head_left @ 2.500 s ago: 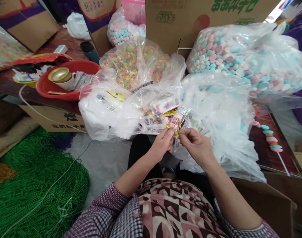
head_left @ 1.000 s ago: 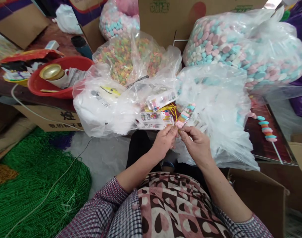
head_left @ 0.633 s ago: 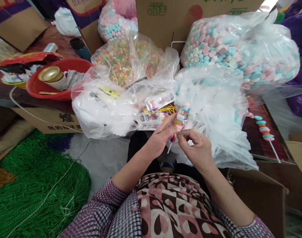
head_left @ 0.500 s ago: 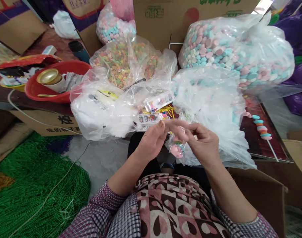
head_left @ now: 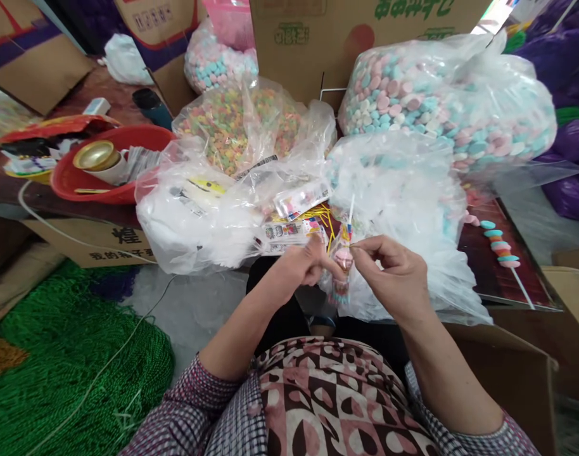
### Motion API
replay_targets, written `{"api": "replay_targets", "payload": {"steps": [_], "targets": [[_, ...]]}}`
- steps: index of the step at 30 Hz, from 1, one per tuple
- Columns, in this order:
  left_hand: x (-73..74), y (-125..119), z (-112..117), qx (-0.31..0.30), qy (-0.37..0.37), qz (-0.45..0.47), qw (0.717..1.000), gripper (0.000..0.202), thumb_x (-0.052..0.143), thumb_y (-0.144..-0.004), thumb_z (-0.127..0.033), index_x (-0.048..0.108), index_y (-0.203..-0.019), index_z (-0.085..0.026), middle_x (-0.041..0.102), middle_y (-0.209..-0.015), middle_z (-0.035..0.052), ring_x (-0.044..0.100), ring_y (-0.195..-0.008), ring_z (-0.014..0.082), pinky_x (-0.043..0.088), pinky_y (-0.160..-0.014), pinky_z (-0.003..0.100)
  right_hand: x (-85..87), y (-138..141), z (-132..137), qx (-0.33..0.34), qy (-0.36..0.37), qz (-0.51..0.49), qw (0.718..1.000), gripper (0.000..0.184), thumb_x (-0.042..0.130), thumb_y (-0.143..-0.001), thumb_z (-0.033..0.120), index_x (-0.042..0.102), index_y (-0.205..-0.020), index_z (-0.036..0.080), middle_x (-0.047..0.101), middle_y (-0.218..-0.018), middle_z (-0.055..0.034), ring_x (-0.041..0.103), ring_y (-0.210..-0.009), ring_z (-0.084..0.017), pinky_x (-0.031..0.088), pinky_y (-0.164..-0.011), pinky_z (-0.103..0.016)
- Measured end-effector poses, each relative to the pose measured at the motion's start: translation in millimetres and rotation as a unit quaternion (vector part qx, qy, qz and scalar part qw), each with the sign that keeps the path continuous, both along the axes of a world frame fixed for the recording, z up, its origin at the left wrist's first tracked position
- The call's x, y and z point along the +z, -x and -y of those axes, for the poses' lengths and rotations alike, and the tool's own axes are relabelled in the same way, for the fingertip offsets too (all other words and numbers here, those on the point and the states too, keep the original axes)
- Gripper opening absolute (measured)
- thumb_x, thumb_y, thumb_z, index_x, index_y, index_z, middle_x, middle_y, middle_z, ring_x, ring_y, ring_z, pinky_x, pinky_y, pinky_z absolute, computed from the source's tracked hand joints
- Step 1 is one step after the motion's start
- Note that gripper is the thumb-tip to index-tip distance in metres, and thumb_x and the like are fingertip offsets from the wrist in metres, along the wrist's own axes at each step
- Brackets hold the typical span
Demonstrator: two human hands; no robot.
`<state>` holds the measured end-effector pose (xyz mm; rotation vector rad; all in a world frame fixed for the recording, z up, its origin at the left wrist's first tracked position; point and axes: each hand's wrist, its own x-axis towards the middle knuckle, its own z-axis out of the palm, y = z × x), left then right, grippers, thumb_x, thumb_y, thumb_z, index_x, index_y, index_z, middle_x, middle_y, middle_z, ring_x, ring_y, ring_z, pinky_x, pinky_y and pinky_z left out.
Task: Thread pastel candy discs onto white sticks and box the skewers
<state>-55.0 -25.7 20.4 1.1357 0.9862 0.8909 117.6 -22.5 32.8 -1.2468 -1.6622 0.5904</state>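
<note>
A marshmallow skewer in a clear wrapper [head_left: 343, 259] hangs between my hands, its white stick pointing up and its pink and blue pieces below. My right hand [head_left: 391, 266] pinches it at the gathered neck, by a bit of yellow and red. From the other side my left hand [head_left: 306, 261] reaches with the index finger stretched against the wrapper, the other fingers loosely bent and not gripping it. Yellow twist ties [head_left: 322, 215] and printed labels [head_left: 289, 231] lie just beyond my hands. An unwrapped marshmallow skewer [head_left: 501, 246] rests at the table's right edge.
Clear empty bags [head_left: 398, 190] spread over the table's front. Behind stand a big bag of marshmallows [head_left: 413, 95] and a bag of small colourful candies [head_left: 237, 123]. A red basin [head_left: 75, 183] stands at left. Green cord [head_left: 80, 354] heaps on the floor; an open carton [head_left: 498, 373] is at right.
The wrapped skewer has come more upright, with its stick now showing above my right hand. My left hand has moved down and away from the right fingers, its index finger now extended.
</note>
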Motion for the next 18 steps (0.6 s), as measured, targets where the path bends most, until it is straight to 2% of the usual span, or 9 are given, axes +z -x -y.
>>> {"api": "replay_targets", "payload": {"steps": [2,4,6,8,9,13,14,16,18], "targets": [[-2.7,-4,3,-0.011,-0.008,-0.035,0.999,0.075,0.034,-0.086,-0.079,0.06,-0.053,-0.016,0.029,-0.04,-0.0041,0.028,-0.044,0.0085,0.023,-0.05,0.029,1.3,-1,0,-0.01,-0.007,0.0,1.0,0.011,0.063,-0.08,0.022,0.066,-0.069,0.021,0.063,-0.061,0.0029,0.053,-0.054,-0.01,0.042,-0.054,-0.024],[-5.7,-10,4,0.012,-0.007,-0.011,1.0,0.071,0.038,-0.088,-0.075,0.052,-0.049,-0.017,0.035,-0.042,-0.0035,0.032,-0.047,0.008,0.027,-0.052,0.028,-1.2,-2,3,0.016,0.015,-0.008,1.0,0.011,0.065,-0.08,0.025,0.067,-0.07,0.02,0.061,-0.059,0.0028,0.051,-0.053,-0.011,0.041,-0.053,-0.024],[-6.8,-14,3,0.022,-0.003,0.053,0.998,0.056,0.054,-0.087,-0.065,0.058,-0.061,-0.016,0.046,-0.051,-0.0033,0.039,-0.051,0.0078,0.032,-0.056,0.026,-7.5,-5,6,0.059,0.072,-0.041,0.995,0.012,0.067,-0.08,0.029,0.068,-0.071,0.02,0.06,-0.058,0.0024,0.051,-0.053,-0.011,0.041,-0.052,-0.024],[-5.7,-15,3,0.013,-0.003,0.101,0.995,0.034,0.073,-0.078,-0.05,0.067,-0.083,-0.018,0.059,-0.067,-0.0024,0.048,-0.059,0.0089,0.038,-0.061,0.025,-14.7,-11,8,0.101,0.137,-0.104,0.98,0.013,0.069,-0.08,0.031,0.069,-0.072,0.021,0.063,-0.062,0.0014,0.055,-0.057,-0.012,0.044,-0.057,-0.025],[-4.4,-15,2,0.001,-0.016,0.108,0.994,0.031,0.077,-0.074,-0.045,0.069,-0.088,-0.019,0.063,-0.073,-0.0011,0.052,-0.064,0.0102,0.041,-0.064,0.025,-17.6,-15,9,0.12,0.165,-0.141,0.969,0.013,0.07,-0.08,0.032,0.07,-0.073,0.021,0.067,-0.068,0.0001,0.059,-0.063,-0.014,0.048,-0.062,-0.026],[3.0,-16,5,-0.093,-0.167,0.016,0.981,0.019,0.07,-0.079,-0.037,0.071,-0.077,-0.018,0.067,-0.077,0.0041,0.058,-0.073,0.0156,0.046,-0.074,0.03,-23.1,-34,16,0.176,0.264,-0.238,0.918,0.02,0.075,-0.08,0.038,0.071,-0.071,0.021,0.074,-0.098,-0.0065,0.067,-0.094,-0.022,0.053,-0.081,-0.035],[4.8,-18,7,-0.119,-0.206,-0.026,0.971,0.019,0.066,-0.081,-0.036,0.072,-0.076,-0.018,0.067,-0.076,0.0044,0.058,-0.072,0.0156,0.045,-0.075,0.03,-23.7,-39,20,0.18,0.288,-0.247,0.907,0.023,0.075,-0.08,0.04,0.07,-0.07,0.02,0.074,-0.095,-0.0072,0.067,-0.091,-0.023,0.053,-0.079,-0.035],[7.5,-24,11,-0.156,-0.252,-0.099,0.95,0.02,0.06,-0.084,-0.033,0.074,-0.081,-0.018,0.066,-0.076,0.0048,0.057,-0.071,0.0157,0.045,-0.074,0.03,-25.7,-52,27,0.173,0.325,-0.253,0.895,0.027,0.076,-0.078,0.046,0.07,-0.07,0.02,0.071,-0.077,-0.0062,0.065,-0.071,-0.02,0.052,-0.065,-0.033],[7.4,-29,13,-0.167,-0.27,-0.147,0.937,0.024,0.056,-0.086,-0.03,0.075,-0.096,-0.019,0.068,-0.08,0.0051,0.058,-0.073,0.0159,0.045,-0.074,0.029,-30.3,-71,36,0.129,0.336,-0.246,0.9,0.031,0.077,-0.074,0.051,0.072,-0.07,0.021,0.063,-0.061,-0.0043,0.055,-0.052,-0.016,0.045,-0.05,-0.031]]}}
